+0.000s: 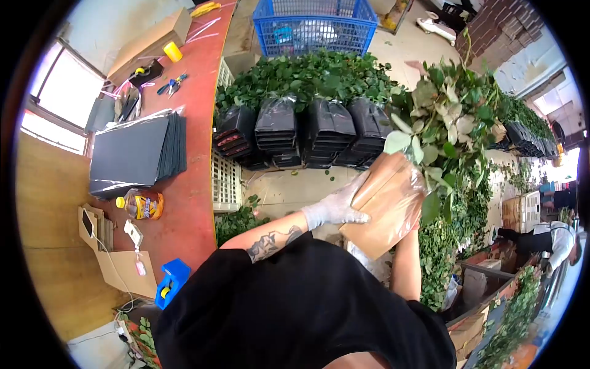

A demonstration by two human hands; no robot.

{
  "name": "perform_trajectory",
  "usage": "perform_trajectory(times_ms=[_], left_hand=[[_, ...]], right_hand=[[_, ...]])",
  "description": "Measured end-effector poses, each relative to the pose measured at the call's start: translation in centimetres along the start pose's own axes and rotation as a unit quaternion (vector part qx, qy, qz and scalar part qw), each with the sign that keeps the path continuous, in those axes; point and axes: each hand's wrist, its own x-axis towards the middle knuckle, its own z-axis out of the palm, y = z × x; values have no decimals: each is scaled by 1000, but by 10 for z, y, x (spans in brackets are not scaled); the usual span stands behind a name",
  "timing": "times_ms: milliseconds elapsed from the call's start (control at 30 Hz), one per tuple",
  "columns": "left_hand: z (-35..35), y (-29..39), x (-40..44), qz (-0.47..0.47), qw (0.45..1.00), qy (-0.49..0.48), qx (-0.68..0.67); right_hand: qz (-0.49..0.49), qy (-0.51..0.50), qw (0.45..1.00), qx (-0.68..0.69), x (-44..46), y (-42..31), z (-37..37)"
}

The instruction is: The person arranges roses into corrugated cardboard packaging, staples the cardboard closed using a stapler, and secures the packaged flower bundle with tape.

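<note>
A brown paper and clear film wrapped bundle (390, 206) with leafy green stems (455, 117) sticking out lies tilted in front of my chest. My left hand (344, 203), in a pale glove, grips its left side, thumb on the brown face. Behind the right edge of the bundle is my right hand, its fingers hidden by the wrapping; only a bit of it (416, 222) shows above the bare forearm. Beyond the bundle, dark-wrapped bundles (332, 126) are stacked in a row with foliage behind them.
On the red table (190, 203) at left are dark sheets (132, 150), a bottle (144, 204), pliers (172, 85) and a blue tape dispenser (172, 283). A blue crate (316, 27) stands at the back. Foliage lines the right side, where another person (556, 240) stands.
</note>
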Motion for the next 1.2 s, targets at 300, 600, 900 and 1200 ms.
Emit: perform_trajectory(times_ms=[300, 600, 900, 1200], left_hand=[[-93, -6, 25, 28, 984, 112, -136], [-217, -14, 23, -40, 907, 314, -280], [-316, -46, 19, -157, 846, 418, -292], [-357, -137, 19, -278, 830, 399, -275]], right_hand=[[81, -77, 993, -27, 122, 16, 76], [281, -313, 867, 268, 294, 151, 125], [257, -180, 949, 0, 382, 281, 182], [94, -93, 637, -760, 365, 314, 133]])
